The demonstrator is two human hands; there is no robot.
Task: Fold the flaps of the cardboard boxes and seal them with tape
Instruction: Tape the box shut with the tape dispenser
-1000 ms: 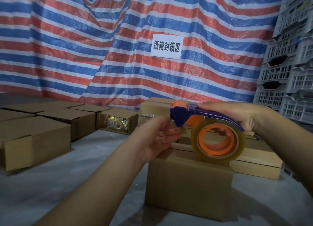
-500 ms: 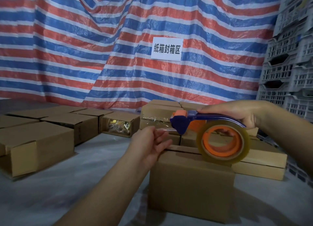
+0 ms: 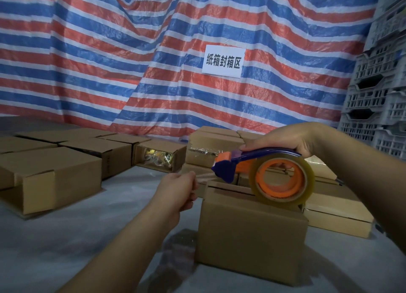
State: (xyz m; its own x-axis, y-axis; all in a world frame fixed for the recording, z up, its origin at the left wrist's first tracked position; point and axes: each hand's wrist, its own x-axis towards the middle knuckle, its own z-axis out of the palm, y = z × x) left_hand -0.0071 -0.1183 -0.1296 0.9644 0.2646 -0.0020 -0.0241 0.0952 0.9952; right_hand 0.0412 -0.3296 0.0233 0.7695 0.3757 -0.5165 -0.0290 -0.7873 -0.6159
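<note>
The right hand [image 3: 283, 142] grips the blue handle of the tape dispenser [image 3: 259, 174], its roll just above the cardboard box [image 3: 250, 237] at five o'clock on the desk [image 3: 66, 248]; the left hand [image 3: 179, 188], at nine o'clock of the dispenser, pinches the clear tape end [image 3: 205, 178] with closed fingers. Likely trouble: the free strip may twist, stick to itself or land off the top seam; a flap edge looks slightly raised and could be taped crooked. The white sign [image 3: 223, 61] at twelve o'clock reads 纸箱封箱区.
</note>
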